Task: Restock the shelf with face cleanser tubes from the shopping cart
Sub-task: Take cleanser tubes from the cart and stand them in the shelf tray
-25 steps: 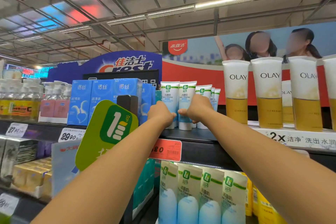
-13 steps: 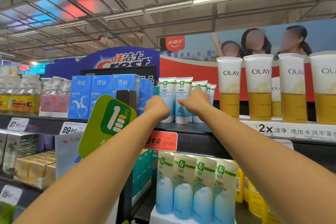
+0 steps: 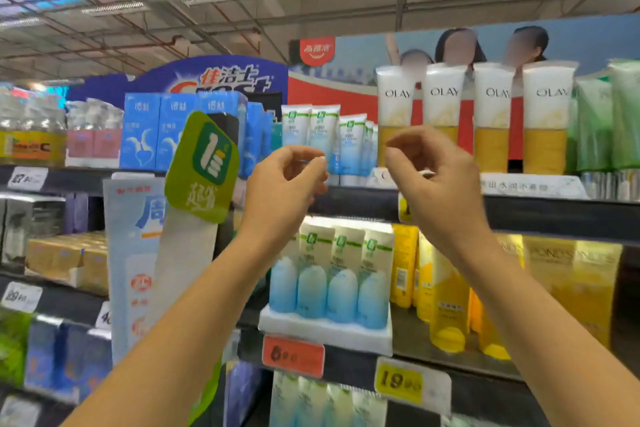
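Several white-and-blue face cleanser tubes (image 3: 323,139) with green logos stand cap-down in a row on the top shelf (image 3: 554,211). My left hand (image 3: 282,185) hovers just in front of them, fingers loosely curled, holding nothing. My right hand (image 3: 431,177) hangs beside it to the right, also loosely curled and empty, a little in front of the shelf edge. More tubes of the same cleanser (image 3: 329,274) stand in a white tray one shelf below. The shopping cart is out of view.
Tall Olay tubes (image 3: 491,114) stand right of the cleansers, blue boxes (image 3: 159,132) to the left. A green thumbs-up sign (image 3: 204,166) sticks out from the shelf near my left forearm. Yellow tubes (image 3: 446,295) and price tags (image 3: 293,355) sit lower down.
Both hands have let go of the two front tubes on the top shelf and pulled back toward me. The view has dropped, showing more of the lower shelves.
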Tool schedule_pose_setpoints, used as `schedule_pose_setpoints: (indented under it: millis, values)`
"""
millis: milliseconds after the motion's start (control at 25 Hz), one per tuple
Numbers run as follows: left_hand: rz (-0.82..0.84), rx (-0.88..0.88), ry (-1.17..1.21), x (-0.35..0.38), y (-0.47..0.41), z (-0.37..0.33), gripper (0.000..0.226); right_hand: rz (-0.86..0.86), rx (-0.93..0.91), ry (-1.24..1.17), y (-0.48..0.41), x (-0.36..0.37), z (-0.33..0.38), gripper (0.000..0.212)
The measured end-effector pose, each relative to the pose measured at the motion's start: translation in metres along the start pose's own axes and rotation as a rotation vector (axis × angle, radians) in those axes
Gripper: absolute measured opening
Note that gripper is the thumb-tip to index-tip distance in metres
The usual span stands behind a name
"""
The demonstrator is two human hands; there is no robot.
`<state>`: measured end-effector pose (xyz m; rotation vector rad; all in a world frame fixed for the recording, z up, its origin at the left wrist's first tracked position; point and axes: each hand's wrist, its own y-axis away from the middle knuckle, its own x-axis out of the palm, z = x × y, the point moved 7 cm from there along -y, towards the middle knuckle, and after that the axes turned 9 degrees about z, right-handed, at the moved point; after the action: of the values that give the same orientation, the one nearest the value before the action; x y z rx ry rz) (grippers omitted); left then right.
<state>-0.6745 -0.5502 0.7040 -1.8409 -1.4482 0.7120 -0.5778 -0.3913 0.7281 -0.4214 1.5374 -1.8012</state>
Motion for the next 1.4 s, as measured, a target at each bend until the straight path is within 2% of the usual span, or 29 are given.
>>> schedule_pose_setpoints:
  millis: [120,280,360,480,560,720,880,1160,1240,1400]
  values:
    - [0.07,-0.026,0.068,0.026,0.07,0.015,0.013,0.09,0.06,0.065,0.085,-0.035,-0.003,0.006]
    - [0.17,-0.246,0.198,0.071,0.158,0.059,0.013,0.14,0.321,0.151,0.199,-0.089,-0.022,0.011]
    - [0.241,-0.342,0.257,0.091,0.203,0.074,0.014,0.066,0.511,0.18,0.263,-0.127,-0.023,0.008]
    - [0.377,-0.494,0.318,0.12,0.274,0.093,0.013,-0.102,0.778,0.259,0.36,-0.182,-0.006,0.017]
    - [0.437,-0.612,0.341,0.136,0.322,0.104,0.013,-0.185,0.94,0.339,0.422,-0.208,0.02,0.03]
    - [0.691,-0.813,0.364,0.17,0.414,0.105,0.012,-0.376,1.2,0.403,0.526,-0.238,0.093,0.034]
    - [0.866,-0.864,0.408,0.203,0.485,0.077,0.01,-0.501,1.28,0.529,0.575,-0.273,0.173,0.033]
    - [1.173,-0.89,0.463,0.289,0.592,0.001,0.016,-0.661,1.301,0.682,0.624,-0.361,0.279,0.032]
    - [1.198,-0.882,0.471,0.319,0.619,-0.024,0.016,-0.674,1.321,0.67,0.638,-0.395,0.297,0.028]
    - [1.168,-0.891,0.489,0.379,0.666,-0.073,0.015,-0.627,1.327,0.663,0.651,-0.477,0.315,0.034]
